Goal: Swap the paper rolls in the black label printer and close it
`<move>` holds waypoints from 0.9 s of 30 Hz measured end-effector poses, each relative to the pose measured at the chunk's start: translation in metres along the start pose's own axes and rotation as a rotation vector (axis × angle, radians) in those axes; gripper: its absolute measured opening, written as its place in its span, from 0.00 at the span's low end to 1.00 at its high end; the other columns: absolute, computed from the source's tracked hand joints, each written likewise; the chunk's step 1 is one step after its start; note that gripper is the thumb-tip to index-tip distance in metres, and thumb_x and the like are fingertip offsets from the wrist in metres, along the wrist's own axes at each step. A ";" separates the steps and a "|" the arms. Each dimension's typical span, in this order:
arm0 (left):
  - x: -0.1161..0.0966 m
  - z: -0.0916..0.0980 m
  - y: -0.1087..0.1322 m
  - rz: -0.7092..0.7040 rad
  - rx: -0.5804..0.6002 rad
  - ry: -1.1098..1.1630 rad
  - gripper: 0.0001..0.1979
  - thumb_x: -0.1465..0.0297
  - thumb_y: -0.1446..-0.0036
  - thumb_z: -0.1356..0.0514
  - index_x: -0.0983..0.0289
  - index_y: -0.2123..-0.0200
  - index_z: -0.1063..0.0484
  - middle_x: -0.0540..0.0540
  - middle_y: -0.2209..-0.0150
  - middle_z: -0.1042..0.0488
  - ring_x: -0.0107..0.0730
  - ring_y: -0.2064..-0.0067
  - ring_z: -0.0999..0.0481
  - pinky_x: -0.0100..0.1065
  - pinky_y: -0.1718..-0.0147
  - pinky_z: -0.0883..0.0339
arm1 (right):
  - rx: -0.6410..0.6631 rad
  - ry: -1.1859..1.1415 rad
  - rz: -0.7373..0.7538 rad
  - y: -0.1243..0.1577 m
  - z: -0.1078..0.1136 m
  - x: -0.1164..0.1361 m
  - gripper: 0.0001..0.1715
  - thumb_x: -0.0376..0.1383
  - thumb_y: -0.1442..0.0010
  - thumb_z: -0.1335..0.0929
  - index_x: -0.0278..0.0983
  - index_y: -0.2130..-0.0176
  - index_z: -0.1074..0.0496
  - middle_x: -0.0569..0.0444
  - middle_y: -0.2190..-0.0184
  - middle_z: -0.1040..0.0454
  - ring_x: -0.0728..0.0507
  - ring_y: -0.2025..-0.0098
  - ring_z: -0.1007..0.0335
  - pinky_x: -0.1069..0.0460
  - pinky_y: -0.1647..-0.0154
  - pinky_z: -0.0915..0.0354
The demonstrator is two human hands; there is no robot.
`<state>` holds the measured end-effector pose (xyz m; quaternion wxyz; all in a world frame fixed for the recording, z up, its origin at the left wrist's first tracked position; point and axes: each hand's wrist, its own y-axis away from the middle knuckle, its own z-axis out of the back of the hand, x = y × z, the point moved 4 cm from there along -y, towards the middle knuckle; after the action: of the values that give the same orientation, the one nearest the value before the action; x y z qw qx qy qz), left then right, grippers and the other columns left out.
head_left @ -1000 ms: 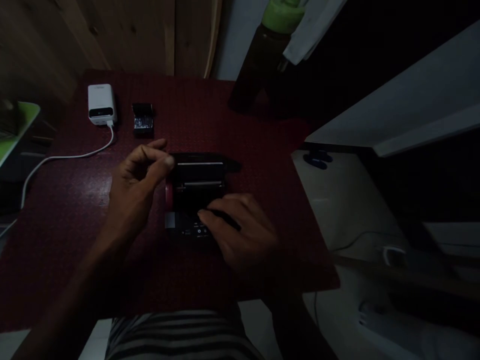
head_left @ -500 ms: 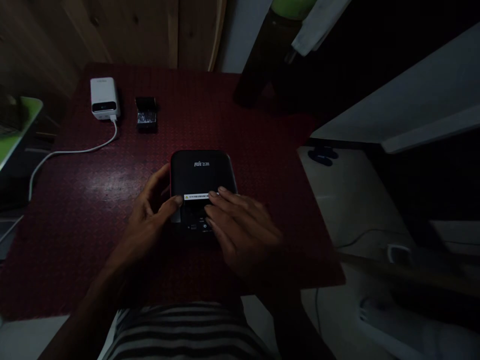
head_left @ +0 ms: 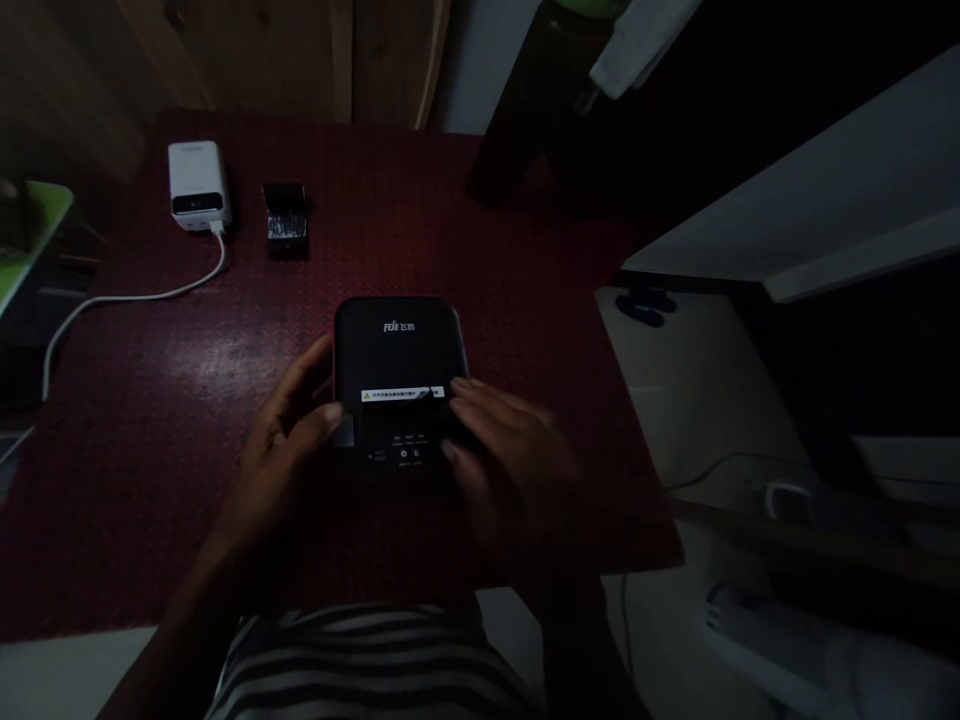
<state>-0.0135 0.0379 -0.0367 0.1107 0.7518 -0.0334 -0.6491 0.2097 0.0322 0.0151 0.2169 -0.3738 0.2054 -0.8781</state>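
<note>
1. Clock taken from the black, round-cornered, box-shaped device [head_left: 399, 376]: your left hand [head_left: 289, 430] curls beside it at 8 o'clock; whether it grips, I cannot tell.
2. Your right hand [head_left: 517, 455], fingers loosely spread, clasps nothing at 4.
3. The device lies on your dark-red patterned tabletop [head_left: 540, 350], its black lid [head_left: 397, 350] down, hiding the inside.
4. Between 2 and 3, dark-blue slippers [head_left: 643, 305] lie on the pale floor [head_left: 652, 390].
5. At 1, a tall dark bottle [head_left: 525, 110], contents too dim to tell.
6. At 12, brown wooden panelling [head_left: 382, 60].
</note>
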 end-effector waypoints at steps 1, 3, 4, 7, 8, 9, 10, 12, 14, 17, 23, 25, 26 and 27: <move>0.001 0.002 0.002 -0.005 0.020 -0.001 0.34 0.59 0.28 0.29 0.47 0.22 0.26 0.55 0.18 0.31 0.63 0.19 0.30 0.59 0.26 0.25 | -0.032 -0.004 -0.027 0.003 0.003 -0.004 0.22 0.28 0.22 0.29 0.44 0.35 0.19 0.47 0.39 0.10 0.35 0.35 0.12 0.37 0.35 0.16; 0.003 0.005 0.006 -0.014 0.042 -0.022 0.35 0.60 0.29 0.27 0.45 0.22 0.27 0.54 0.18 0.30 0.63 0.19 0.29 0.58 0.27 0.22 | -0.084 0.014 -0.065 0.007 0.009 -0.011 0.22 0.29 0.23 0.29 0.47 0.36 0.18 0.49 0.42 0.09 0.35 0.40 0.10 0.38 0.39 0.14; 0.003 0.006 0.007 -0.018 0.039 -0.036 0.35 0.60 0.29 0.27 0.44 0.22 0.26 0.53 0.19 0.29 0.63 0.19 0.29 0.57 0.27 0.22 | -0.107 0.035 -0.076 0.009 0.011 -0.014 0.21 0.29 0.24 0.28 0.47 0.37 0.18 0.50 0.44 0.08 0.35 0.43 0.09 0.38 0.41 0.14; 0.003 0.008 0.008 -0.017 0.017 -0.067 0.34 0.59 0.30 0.26 0.41 0.23 0.24 0.50 0.21 0.26 0.60 0.20 0.28 0.54 0.27 0.22 | -0.152 0.082 -0.091 0.012 0.013 -0.019 0.18 0.31 0.23 0.28 0.47 0.40 0.17 0.51 0.48 0.07 0.35 0.47 0.07 0.37 0.44 0.13; 0.003 0.007 0.008 -0.012 0.013 -0.075 0.34 0.58 0.30 0.26 0.40 0.24 0.24 0.49 0.21 0.26 0.60 0.20 0.27 0.53 0.27 0.21 | -0.155 0.082 -0.099 0.013 0.012 -0.021 0.17 0.31 0.23 0.28 0.47 0.41 0.17 0.51 0.48 0.07 0.35 0.47 0.07 0.36 0.44 0.13; 0.003 0.007 0.008 -0.006 0.004 -0.082 0.33 0.58 0.30 0.26 0.39 0.24 0.24 0.49 0.22 0.26 0.60 0.20 0.27 0.53 0.28 0.21 | -0.157 0.074 -0.109 0.014 0.011 -0.022 0.17 0.31 0.23 0.28 0.47 0.41 0.17 0.50 0.48 0.07 0.35 0.47 0.07 0.36 0.44 0.13; 0.002 0.007 0.009 0.002 -0.005 -0.086 0.33 0.58 0.29 0.26 0.39 0.24 0.24 0.49 0.22 0.25 0.60 0.20 0.27 0.53 0.28 0.20 | -0.157 0.064 -0.124 0.014 0.010 -0.023 0.16 0.31 0.24 0.28 0.47 0.41 0.17 0.50 0.47 0.07 0.35 0.46 0.08 0.36 0.43 0.14; 0.001 0.006 0.009 0.010 -0.023 -0.092 0.32 0.58 0.28 0.27 0.39 0.24 0.23 0.49 0.23 0.24 0.60 0.20 0.27 0.54 0.28 0.21 | -0.161 0.049 -0.150 0.014 0.008 -0.025 0.16 0.32 0.24 0.28 0.46 0.41 0.17 0.50 0.47 0.08 0.35 0.45 0.08 0.35 0.41 0.14; 0.000 0.006 0.009 0.007 -0.024 -0.097 0.32 0.58 0.29 0.27 0.40 0.24 0.23 0.49 0.23 0.24 0.61 0.20 0.28 0.56 0.27 0.21 | -0.156 0.035 -0.164 0.013 0.007 -0.027 0.16 0.32 0.24 0.28 0.47 0.41 0.17 0.50 0.47 0.08 0.35 0.45 0.08 0.36 0.42 0.14; -0.002 0.005 0.009 0.004 -0.022 -0.104 0.33 0.59 0.29 0.27 0.41 0.24 0.23 0.49 0.22 0.25 0.63 0.19 0.29 0.57 0.27 0.22 | -0.136 0.030 -0.159 0.008 0.006 -0.029 0.17 0.31 0.24 0.28 0.47 0.41 0.16 0.50 0.46 0.08 0.36 0.45 0.08 0.39 0.44 0.13; -0.001 0.002 0.007 0.004 -0.027 -0.078 0.33 0.61 0.29 0.27 0.43 0.23 0.24 0.50 0.21 0.26 0.61 0.19 0.29 0.57 0.25 0.24 | -0.159 0.090 -0.165 0.006 0.002 -0.024 0.16 0.35 0.21 0.29 0.47 0.39 0.16 0.49 0.47 0.08 0.35 0.48 0.08 0.39 0.48 0.11; 0.001 0.002 0.006 0.019 -0.008 -0.061 0.34 0.61 0.29 0.27 0.44 0.22 0.26 0.52 0.21 0.27 0.63 0.20 0.28 0.60 0.24 0.26 | -0.181 0.116 -0.185 0.008 0.002 -0.021 0.17 0.36 0.21 0.28 0.47 0.37 0.17 0.49 0.47 0.08 0.35 0.49 0.08 0.40 0.50 0.11; 0.002 0.002 0.005 0.022 0.007 -0.048 0.35 0.61 0.29 0.28 0.45 0.22 0.26 0.53 0.20 0.27 0.63 0.20 0.28 0.62 0.24 0.26 | -0.193 0.124 -0.183 0.008 0.003 -0.019 0.18 0.36 0.21 0.28 0.47 0.37 0.17 0.49 0.47 0.08 0.36 0.50 0.08 0.41 0.50 0.12; 0.004 0.002 0.004 0.020 0.023 -0.031 0.35 0.61 0.29 0.28 0.45 0.21 0.27 0.54 0.20 0.28 0.64 0.20 0.28 0.63 0.24 0.27 | -0.200 0.128 -0.173 0.007 0.005 -0.017 0.18 0.35 0.22 0.27 0.47 0.37 0.17 0.49 0.47 0.08 0.36 0.50 0.08 0.42 0.50 0.12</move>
<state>-0.0145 0.0328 -0.0399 0.1077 0.7424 -0.0500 -0.6593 0.2257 0.0347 0.0046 0.0887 -0.3531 0.2721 -0.8907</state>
